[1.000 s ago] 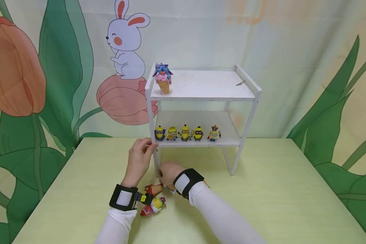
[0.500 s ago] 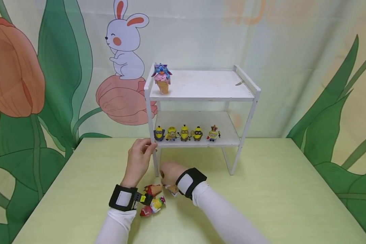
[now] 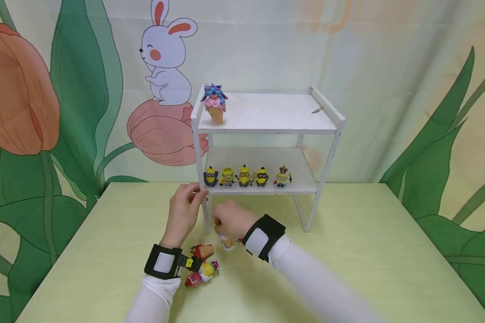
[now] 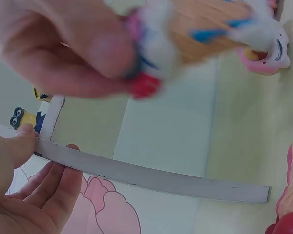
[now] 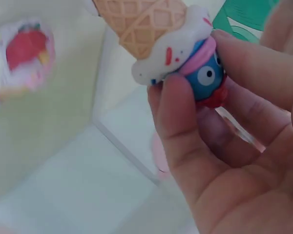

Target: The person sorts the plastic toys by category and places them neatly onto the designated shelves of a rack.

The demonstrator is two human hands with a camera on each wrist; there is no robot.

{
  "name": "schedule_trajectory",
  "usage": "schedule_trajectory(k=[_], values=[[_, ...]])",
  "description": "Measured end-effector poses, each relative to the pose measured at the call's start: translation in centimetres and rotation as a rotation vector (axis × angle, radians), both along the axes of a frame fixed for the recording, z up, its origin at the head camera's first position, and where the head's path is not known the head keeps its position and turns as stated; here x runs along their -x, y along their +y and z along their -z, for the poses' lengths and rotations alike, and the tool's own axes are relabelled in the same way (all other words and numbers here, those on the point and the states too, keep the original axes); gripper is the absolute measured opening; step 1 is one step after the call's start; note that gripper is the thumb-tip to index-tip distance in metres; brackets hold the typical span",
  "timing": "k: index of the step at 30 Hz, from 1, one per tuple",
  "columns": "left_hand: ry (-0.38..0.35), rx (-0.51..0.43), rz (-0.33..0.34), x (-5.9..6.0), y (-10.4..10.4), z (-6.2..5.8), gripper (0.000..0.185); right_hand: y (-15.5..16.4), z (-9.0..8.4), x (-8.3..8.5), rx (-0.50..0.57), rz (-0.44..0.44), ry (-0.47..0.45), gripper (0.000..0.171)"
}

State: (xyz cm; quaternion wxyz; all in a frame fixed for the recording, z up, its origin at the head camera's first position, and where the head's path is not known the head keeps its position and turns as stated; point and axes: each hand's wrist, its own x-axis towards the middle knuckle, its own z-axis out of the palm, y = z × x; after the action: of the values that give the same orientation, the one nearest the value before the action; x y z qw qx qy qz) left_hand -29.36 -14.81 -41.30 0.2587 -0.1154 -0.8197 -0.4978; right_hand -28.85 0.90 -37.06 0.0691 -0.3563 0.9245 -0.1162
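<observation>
My right hand [image 3: 235, 220] pinches an ice-cream-cone figurine [image 5: 146, 29] by its blue, googly-eyed head. In the right wrist view its waffle cone points up, with white icing and a pink band below. The left wrist view shows this figurine blurred, close in front of the shelf leg [image 4: 151, 175]. Thumb and fingers of my left hand [image 3: 184, 213] grip the left post of the white two-tier shelf [image 3: 275, 112] at the lower tier. Lying on the table near my left wrist are a red-topped cone figurine [image 3: 202, 251] and a yellow-and-pink figurine [image 3: 204, 272].
Several yellow Minion figurines [image 3: 244, 176] stand in a row along the lower tier, one wearing a crown [image 3: 283, 176]. On the upper tier's left end stands a blue character on a pink ice cream cone [image 3: 215, 105]. A printed curtain [image 3: 372, 89] hangs behind the table [image 3: 368, 251].
My right hand has lifted slightly up and back to the right, raising the cone figurine from the table pile. My left hand keeps its grip on the shelf post.
</observation>
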Motion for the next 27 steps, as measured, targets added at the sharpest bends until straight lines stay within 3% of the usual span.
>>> schedule_trajectory(k=[8, 27], values=[[0.002, -0.006, 0.005, 0.1, 0.1, 0.1, 0.020, 1.5, -4.5, -1.6, 0.016, -0.076, 0.064, 0.020], [-0.046, -0.022, 0.003, 0.0, 0.2, -0.1, 0.022, 4.2, -14.9, -3.2, 0.066, -0.089, 0.109, 0.005]])
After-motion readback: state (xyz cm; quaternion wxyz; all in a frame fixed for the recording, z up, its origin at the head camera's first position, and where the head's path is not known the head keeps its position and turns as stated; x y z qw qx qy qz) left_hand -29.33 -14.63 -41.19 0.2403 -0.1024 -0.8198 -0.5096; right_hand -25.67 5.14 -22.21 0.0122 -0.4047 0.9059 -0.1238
